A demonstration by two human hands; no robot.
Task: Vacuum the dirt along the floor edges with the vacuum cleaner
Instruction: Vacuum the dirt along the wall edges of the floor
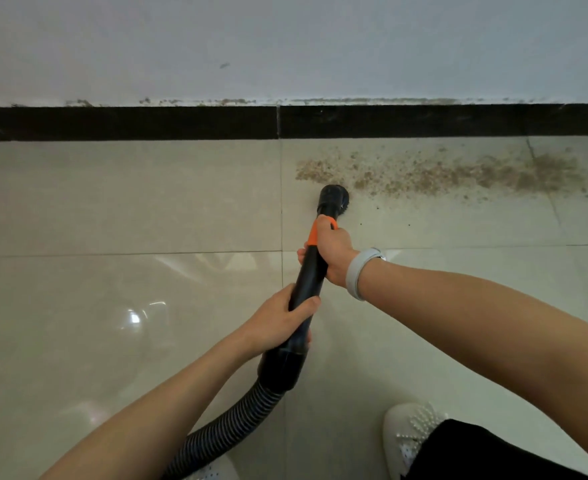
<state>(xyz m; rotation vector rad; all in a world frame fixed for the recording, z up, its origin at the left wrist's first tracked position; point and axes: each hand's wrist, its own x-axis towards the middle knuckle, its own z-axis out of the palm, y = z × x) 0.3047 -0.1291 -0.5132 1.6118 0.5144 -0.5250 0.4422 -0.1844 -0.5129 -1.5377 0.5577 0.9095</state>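
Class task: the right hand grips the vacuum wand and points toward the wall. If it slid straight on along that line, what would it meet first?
The right hand would probably first meet the black nozzle, then the dirt before the black skirting. Depth is unclear.

I take this for an indoor room, likely a home, since my view shows glossy beige floor tiles (126, 202) meeting a black skirting (126, 123) under a pale painted wall (285, 43), with brown dirt (441, 174) strewn along that edge.
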